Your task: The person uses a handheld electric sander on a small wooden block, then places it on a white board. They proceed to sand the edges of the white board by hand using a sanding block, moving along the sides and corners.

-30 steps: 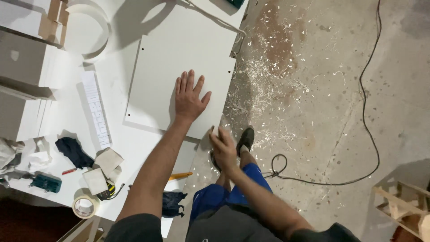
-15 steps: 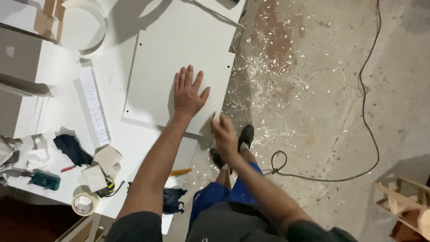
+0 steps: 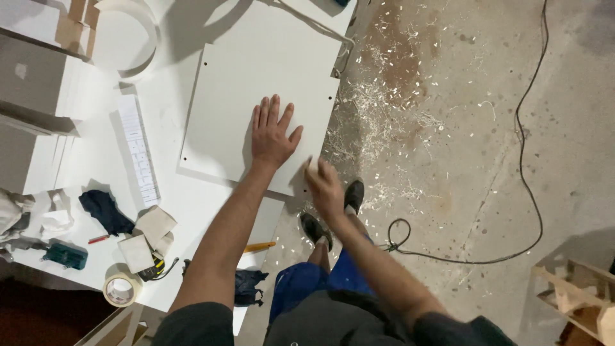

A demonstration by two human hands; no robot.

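Observation:
A white rectangular panel (image 3: 237,102) with small drilled holes lies flat on the white workbench (image 3: 186,211). My left hand (image 3: 273,135) rests flat on the panel near its right edge, fingers spread. At the panel's near right corner, my right hand (image 3: 325,184) is closed around a small pale block (image 3: 312,164) and presses it against the panel's edge.
On the bench lie a long white strip (image 3: 138,150), a dark rag (image 3: 106,211), folded paper pieces (image 3: 146,237), a tape roll (image 3: 121,289), a yellow pencil (image 3: 258,247) and a green tool (image 3: 66,255). Shavings (image 3: 378,109) and a black cable (image 3: 525,141) cover the concrete floor.
My right hand has slid with the block up along the panel's right edge, away from me. My left hand has stayed pressed on the panel.

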